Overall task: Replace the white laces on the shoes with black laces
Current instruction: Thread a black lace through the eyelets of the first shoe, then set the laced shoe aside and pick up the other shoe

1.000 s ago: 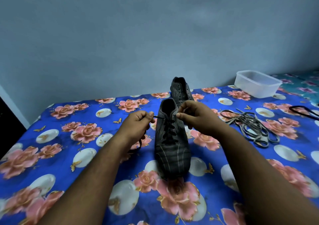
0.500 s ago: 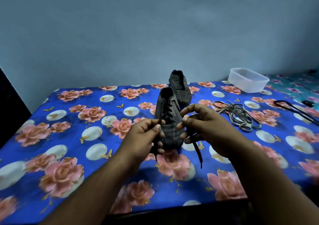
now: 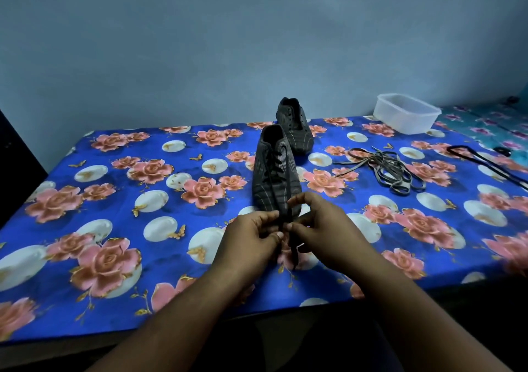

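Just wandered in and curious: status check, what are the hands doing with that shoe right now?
Left hand and right hand each pinch the black lace. Near shoe laced black. Old laces lie aside. Nothing in the way.

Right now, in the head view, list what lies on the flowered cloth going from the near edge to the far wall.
left hand and right hand pinching the black lace → near shoe → pile of pale laces → far shoe → clear plastic tub

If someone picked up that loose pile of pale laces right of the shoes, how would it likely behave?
The pale laces would probably be floppy: they lie in slack loops on the cloth. Likely light, being thin flat strips. The tangled strands may lift as one trailing clump.
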A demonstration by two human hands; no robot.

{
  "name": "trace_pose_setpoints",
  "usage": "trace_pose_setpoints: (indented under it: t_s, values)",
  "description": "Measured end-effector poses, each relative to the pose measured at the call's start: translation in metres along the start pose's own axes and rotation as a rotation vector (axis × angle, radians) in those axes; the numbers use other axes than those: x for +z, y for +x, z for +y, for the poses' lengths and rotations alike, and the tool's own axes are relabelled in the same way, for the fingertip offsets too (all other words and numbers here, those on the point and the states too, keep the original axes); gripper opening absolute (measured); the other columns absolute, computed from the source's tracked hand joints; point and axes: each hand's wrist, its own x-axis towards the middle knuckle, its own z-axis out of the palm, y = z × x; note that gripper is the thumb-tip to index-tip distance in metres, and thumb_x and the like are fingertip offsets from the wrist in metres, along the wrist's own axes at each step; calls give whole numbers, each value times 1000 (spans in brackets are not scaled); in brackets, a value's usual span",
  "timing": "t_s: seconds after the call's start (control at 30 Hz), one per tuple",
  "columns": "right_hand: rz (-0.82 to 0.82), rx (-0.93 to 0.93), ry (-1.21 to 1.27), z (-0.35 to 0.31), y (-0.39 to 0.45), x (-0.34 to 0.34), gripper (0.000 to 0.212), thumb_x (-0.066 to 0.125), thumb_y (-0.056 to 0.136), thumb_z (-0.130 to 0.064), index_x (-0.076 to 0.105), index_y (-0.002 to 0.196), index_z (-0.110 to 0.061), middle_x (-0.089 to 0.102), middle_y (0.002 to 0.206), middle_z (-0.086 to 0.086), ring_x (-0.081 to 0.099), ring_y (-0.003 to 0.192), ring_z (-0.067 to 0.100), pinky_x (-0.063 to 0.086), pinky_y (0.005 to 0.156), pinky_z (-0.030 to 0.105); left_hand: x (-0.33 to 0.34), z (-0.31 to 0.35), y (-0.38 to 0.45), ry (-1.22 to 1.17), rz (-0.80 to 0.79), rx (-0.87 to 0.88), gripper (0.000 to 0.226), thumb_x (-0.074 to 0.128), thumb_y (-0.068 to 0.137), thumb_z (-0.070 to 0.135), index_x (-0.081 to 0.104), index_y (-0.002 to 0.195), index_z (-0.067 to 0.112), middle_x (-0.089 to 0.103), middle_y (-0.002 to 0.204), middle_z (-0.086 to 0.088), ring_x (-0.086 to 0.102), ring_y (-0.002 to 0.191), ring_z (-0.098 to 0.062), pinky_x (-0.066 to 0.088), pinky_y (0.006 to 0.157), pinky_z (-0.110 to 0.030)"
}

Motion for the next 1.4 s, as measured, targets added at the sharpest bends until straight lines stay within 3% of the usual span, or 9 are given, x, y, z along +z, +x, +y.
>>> trace_pose_setpoints:
  t_s: [0.13,0.33,0.4,0.5,0.7,0.9,1.17,1.27,1.4]
  values:
    - [66,-40,-277,1,-4,-3,24,70,89,-21,65,108,-35,75,95,-10,69,87,9,55,81,35,-4,-2,-10,70,-40,76,45,63,90,-5,72,106,36,77,94,19,73,93,-3,59,83,-24]
    - [218,-101,-332,4,2,-15,6,68,94,-33,68,100,-32,69,88,-20,66,82,4,47,67,24,-25,-3,3,109,77,69,16,71,92,17,73,99,31,76,83,13,72,76,-7,61,75,-38]
    - [253,-83,-289,9,12,-15,13,67,95,-36,66,106,-30,67,98,-18,66,89,7,49,74,30,-29,3,16,121,156,55,12,70,94,29,69,105,31,72,90,13,69,78,-10,59,79,-44]
    - [182,29,-141,15,29,-9,42,64,96,-42,56,133,-24,57,126,-10,60,110,13,47,89,32,-25,10,33,93,118,-47,40,64,97,37,58,134,23,62,98,19,63,87,-5,54,95,-45]
    - [64,85,233,19,51,10,33,64,99,-28,59,131,-23,70,121,-4,68,109,10,55,98,43,-10,5,52,-183,67,-117,29,67,95,7,65,122,17,74,111,6,70,104,-13,54,100,-40]
    - [71,63,403,8,66,22,30,66,97,-14,62,127,-17,74,115,2,70,109,17,55,99,46,-25,-3,61,-357,87,-91,34,66,94,1,65,125,16,74,115,-2,71,108,-23,55,99,-47]
    - [1,-40,359,-42,131,77,32,67,95,-6,62,127,-8,72,117,11,69,110,27,54,99,49,-100,-22,89,-345,203,-64,35,63,95,-2,63,127,11,75,110,-10,72,104,-26,58,94,-45]
    - [-58,-68,361,-68,163,107,34,66,96,-7,60,129,-7,72,118,13,69,108,26,56,96,44,-140,-31,104,-328,279,-51,33,62,95,-3,63,125,12,75,110,-12,72,101,-29,58,89,-45]
    - [-98,-87,420,-98,195,148,35,67,96,-8,59,130,-8,72,114,10,71,100,17,58,84,29,-192,-39,119,-309,354,-26,32,62,94,-7,67,114,17,77,100,-1,72,91,-11,58,77,-24]
